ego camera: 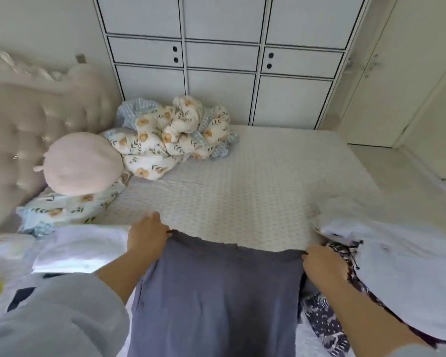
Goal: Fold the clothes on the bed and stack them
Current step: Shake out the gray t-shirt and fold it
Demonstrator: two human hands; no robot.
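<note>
Step in hand looks like spreading 1 garment flat before folding: a plain slate-blue soft-fabric garment point(214, 300) lies lengthwise on the near part of the white textured-cover bed point(242, 181), its far edge pulled into a roughly straight line w/ both hands well apart. Left hand point(146, 237) is pinched shut on the far-left corner of that edge; right hand point(319, 262) is pinched shut on the far-right corner. Fabric btwn them looks fairly taut, w/ a small notch near the middle of the edge. To the left, just beside the left hand, sits a white folded cloth point(80, 249), prob the start of a stack. To the right, a dark patterned garment point(327, 325) pokes out under a white crumpled garment point(402, 264), both seemingly unfolded. Far side: a floral-print bunched blanket point(175, 135) and a round pale-pink plush cushion point(81, 163), well apart from the work. Next move, as I judge it: lay the edge down smooth, then bring 1 side over toward the middle, keeping corners aligned so the fold stays square; afterwards it goes onto the white folded cloth.
</note>
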